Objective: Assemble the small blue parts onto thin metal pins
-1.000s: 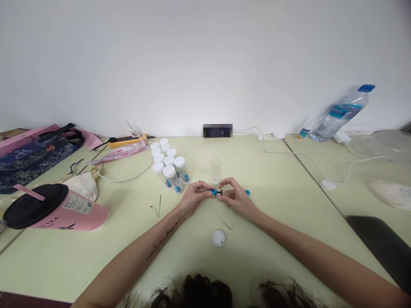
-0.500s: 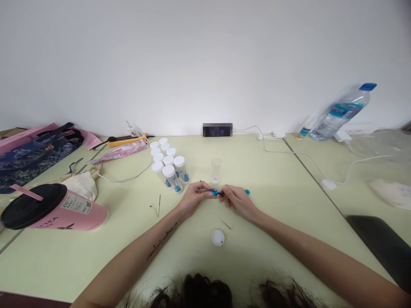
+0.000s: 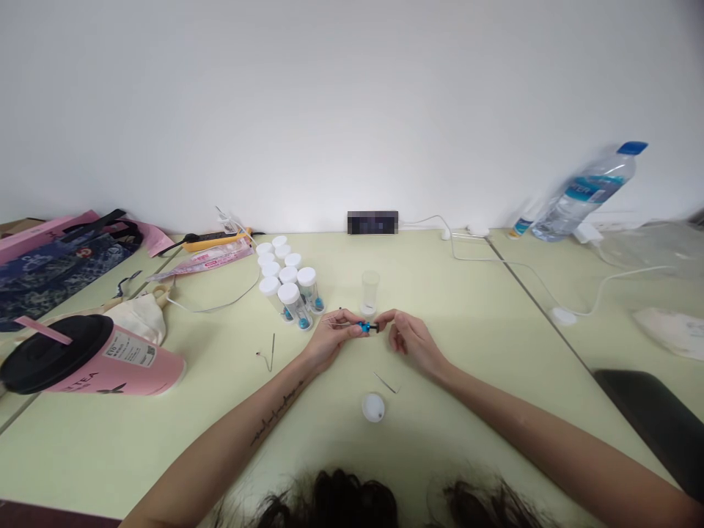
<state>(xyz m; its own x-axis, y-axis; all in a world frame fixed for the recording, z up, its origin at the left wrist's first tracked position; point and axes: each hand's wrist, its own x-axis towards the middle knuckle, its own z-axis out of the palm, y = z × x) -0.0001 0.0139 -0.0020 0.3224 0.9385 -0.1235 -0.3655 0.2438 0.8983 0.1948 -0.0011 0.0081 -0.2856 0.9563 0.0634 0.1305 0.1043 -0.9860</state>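
Note:
My left hand [image 3: 334,334] pinches a small blue and black tool-like piece [image 3: 365,327] between thumb and fingers, its black end pointing right. Thin metal pins stick out near the same fingers. My right hand [image 3: 413,339] has its index finger stretched to the black end, apparently touching it, the other fingers loosely bent. Just behind the hands stands an uncapped clear vial [image 3: 370,292]. Nearer me lie a white cap [image 3: 373,408] and a thin metal pin [image 3: 386,382]. A bent wire piece [image 3: 270,353] rests left of my left hand.
Several white-capped vials [image 3: 289,293] with blue parts inside are grouped left of the hands. A pink cup [image 3: 137,359] lies tilted at the left. At the right are a water bottle [image 3: 588,194], a white cable [image 3: 522,265] and a dark flat object [image 3: 649,418]. A phone-like device [image 3: 372,223] leans on the wall.
My right hand has loosened its grip on the black end and shifted slightly right, leaving more of it showing. The blue knob seen right of that hand is now hidden.

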